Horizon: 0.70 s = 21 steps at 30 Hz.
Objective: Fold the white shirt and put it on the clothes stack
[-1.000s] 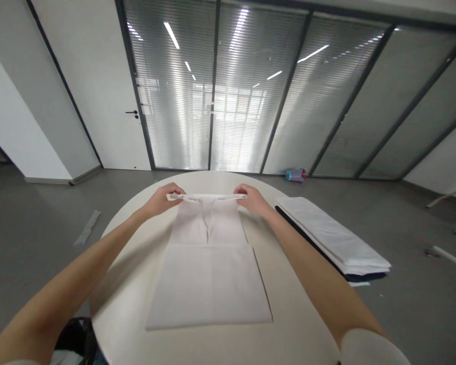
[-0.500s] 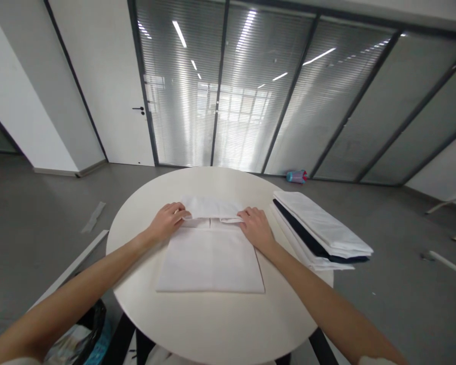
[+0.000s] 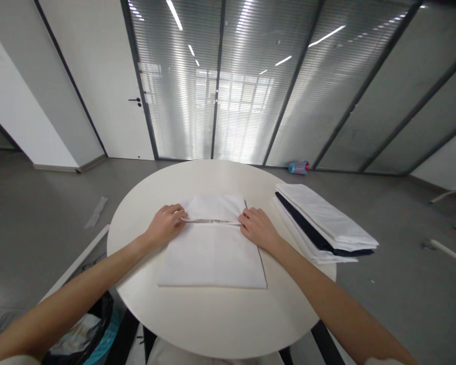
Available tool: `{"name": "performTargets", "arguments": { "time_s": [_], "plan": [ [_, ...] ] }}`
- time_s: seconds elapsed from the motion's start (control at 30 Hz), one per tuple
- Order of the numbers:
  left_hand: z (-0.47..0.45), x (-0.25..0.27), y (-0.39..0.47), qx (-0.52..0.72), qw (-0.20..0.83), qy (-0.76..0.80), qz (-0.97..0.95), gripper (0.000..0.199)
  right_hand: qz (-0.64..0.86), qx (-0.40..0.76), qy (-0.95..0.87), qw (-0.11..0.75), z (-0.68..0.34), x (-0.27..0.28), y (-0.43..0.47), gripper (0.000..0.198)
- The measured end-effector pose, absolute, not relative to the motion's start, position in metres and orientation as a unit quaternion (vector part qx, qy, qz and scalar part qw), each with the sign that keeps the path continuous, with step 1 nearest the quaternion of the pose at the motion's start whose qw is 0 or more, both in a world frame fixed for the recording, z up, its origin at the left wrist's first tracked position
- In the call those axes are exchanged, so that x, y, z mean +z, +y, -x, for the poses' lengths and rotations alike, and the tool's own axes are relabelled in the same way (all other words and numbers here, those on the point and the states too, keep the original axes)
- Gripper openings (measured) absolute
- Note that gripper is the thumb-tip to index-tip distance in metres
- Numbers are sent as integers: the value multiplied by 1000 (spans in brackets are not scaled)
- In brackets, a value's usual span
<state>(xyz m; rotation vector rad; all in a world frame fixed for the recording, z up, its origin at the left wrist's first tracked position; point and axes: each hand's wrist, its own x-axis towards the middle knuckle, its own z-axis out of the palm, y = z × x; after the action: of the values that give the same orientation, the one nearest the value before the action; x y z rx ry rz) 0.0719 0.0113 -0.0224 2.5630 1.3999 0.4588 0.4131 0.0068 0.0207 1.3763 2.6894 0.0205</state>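
A white cloth [image 3: 213,259], folded into a rough rectangle, lies flat on the round white table [image 3: 216,322]. Its far part is turned over toward me, and a narrow gap runs across the middle where the folded edge ends. My left hand [image 3: 166,224] is closed on the left end of that edge, fingertips curled over it. At the right end my right hand [image 3: 259,229] pinches the same edge. The fingertips of both hands are partly hidden by the fabric. To the right of my right hand rests a stack of folded white cloths [image 3: 325,215] with a dark layer between.
The stack overhangs the table's right edge. Below left stands a blue bin [image 3: 105,332] with a black liner and crumpled contents. A striped blue and red object [image 3: 298,168] lies on the floor by the glass partition [image 3: 247,126]. A strip of material [image 3: 96,213] lies on the left floor.
The held fold has come down flatter, so the gap beneath it is now a thin slit. Both hands keep their hold with little movement. The camera view has tilted slightly down.
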Motion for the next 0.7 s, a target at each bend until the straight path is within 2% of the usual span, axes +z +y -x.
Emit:
{"name": "performTargets", "arguments": {
  "time_s": [0.1, 0.17, 0.27, 0.37, 0.43, 0.53, 0.7],
  "plan": [
    [-69, -16, 9, 138, 106, 465, -868, 21, -448, -43, 892, 42, -419, 25, 8, 15],
    [-71, -7, 13, 135, 131, 460, -868, 21, -462, -83, 883, 3, -418, 27, 17, 21],
    [-87, 6, 35, 183, 147, 488, -840, 32, -501, -130, 852, -74, -401, 26, 43, 35],
    [-114, 5, 63, 195, 146, 490, -837, 40, -526, -152, 829, -113, -371, 19, 75, 38],
    [-130, -5, 75, 157, 148, 468, -857, 45, -540, -148, 823, -97, -354, 8, 90, 40],
    [-141, -29, 81, 84, 167, 452, -872, 53, -553, -144, 821, -22, -343, -14, 93, 46],
    [-132, -54, 77, 16, 232, 453, -860, 72, -581, -183, 790, 71, -363, -44, 80, 69]
  ]
}}
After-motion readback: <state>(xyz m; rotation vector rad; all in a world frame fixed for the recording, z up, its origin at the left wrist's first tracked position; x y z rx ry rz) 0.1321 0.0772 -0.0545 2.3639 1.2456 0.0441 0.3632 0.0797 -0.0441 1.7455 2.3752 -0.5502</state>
